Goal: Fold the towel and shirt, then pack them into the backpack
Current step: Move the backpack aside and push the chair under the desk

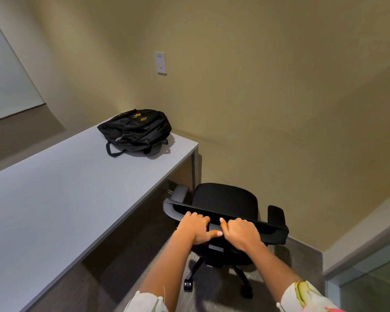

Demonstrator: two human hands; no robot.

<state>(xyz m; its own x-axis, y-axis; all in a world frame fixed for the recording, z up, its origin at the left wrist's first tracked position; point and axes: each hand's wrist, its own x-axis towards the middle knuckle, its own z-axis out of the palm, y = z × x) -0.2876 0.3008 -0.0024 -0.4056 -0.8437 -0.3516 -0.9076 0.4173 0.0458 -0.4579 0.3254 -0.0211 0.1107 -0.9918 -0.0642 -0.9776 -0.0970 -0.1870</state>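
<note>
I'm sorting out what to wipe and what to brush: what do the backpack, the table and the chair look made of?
The backpack: black woven synthetic cloth, likely nylon or polyester; it creases softly and shines faintly. The table: smooth matte pale grey top, probably laminate; no grain shows. The chair: matte black upholstery, fabric or mesh, unclear which; grey plastic-looking trim on the back.
</note>
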